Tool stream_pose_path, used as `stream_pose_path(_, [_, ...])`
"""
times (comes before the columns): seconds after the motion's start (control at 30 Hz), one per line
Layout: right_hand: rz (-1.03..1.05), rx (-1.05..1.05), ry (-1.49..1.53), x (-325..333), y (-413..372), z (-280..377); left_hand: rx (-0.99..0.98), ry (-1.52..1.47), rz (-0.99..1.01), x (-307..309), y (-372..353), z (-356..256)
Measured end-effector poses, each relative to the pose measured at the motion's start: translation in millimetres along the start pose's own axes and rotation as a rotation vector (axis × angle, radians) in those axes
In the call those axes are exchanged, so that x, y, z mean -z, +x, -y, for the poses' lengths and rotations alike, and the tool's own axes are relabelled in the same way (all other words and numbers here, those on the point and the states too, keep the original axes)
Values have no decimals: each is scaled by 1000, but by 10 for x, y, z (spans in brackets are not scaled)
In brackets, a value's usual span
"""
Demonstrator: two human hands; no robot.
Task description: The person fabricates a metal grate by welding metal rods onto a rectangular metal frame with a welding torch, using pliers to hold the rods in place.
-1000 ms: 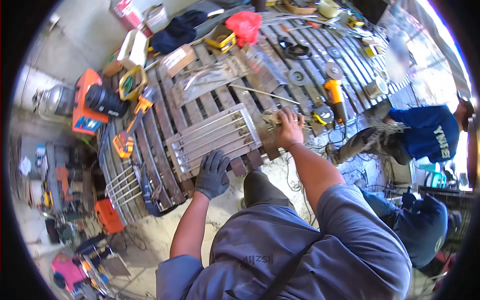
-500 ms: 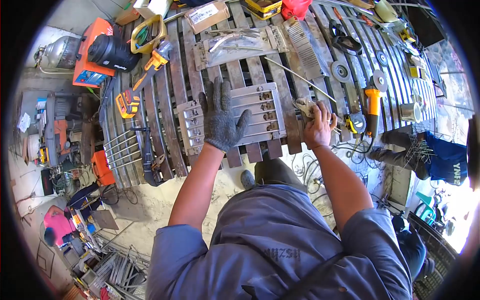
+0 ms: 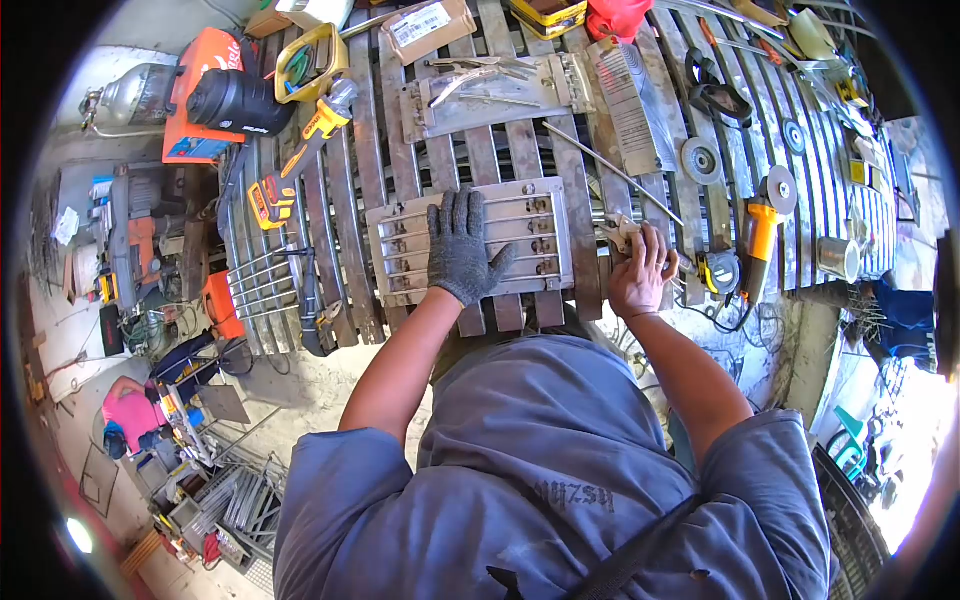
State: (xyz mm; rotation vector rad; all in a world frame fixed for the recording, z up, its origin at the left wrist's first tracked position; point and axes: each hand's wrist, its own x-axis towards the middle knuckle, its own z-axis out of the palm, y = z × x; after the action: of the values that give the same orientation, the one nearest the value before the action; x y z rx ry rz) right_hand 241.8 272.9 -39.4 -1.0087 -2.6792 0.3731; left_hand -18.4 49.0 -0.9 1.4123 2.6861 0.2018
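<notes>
My left hand [image 3: 463, 250], in a dark grey knitted glove, lies flat over a metal plate [image 3: 398, 293] with its fingers stretched toward the far edge and the thumb out. Several thin rods [image 3: 515, 225] run across this plate, with small blocks [image 3: 541, 226] lined up near its right end. Just right of the plate, my bare right hand [image 3: 642, 275] has its fingers curled over a grey metal tool [image 3: 619, 236] that resembles pliers. Palm and fingers hide part of that tool. A tape measure [image 3: 720, 271] lies right of this hand.
On the slatted bench [image 3: 403, 175] sit an orange angle grinder [image 3: 763, 245], a cordless grinder [image 3: 300, 150], a grinding disc [image 3: 701, 160] and a perforated metal sheet [image 3: 632, 105]. A long rod [image 3: 615, 172] lies diagonally beyond my right hand. Locking pliers [image 3: 475, 78] rest on another plate [image 3: 435, 120].
My left hand has shifted right and closer to me over the plate, its fingers nearer together. My right hand remains at the pliers-like tool. The camera view has shifted slightly.
</notes>
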Motion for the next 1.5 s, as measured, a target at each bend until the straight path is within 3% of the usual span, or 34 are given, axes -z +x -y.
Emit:
stream_pose_path(0.2, [-3,-16,3,20,-15,13,-32,36,-3,93,44,-40])
stream_pose_path(0.3, [-41,-8,-1,7,-10,18,-65,-24,116,238,258,-34])
stream_pose_path(0.5, [-51,8,-37,-1,9,21,-132,-139,-22,132,308,60])
stream_pose_path(0.87, [3,98,-77,27,90,35,-58,-296,108,35,368,151])
stream_pose_path(1.37, [9,164,-61,17,126,-3,-99,-343,80,-40,434,39])
stream_pose_path(1.5, [15,95,-123,0,49,-17,-114,-327,65,-4,459,-8])
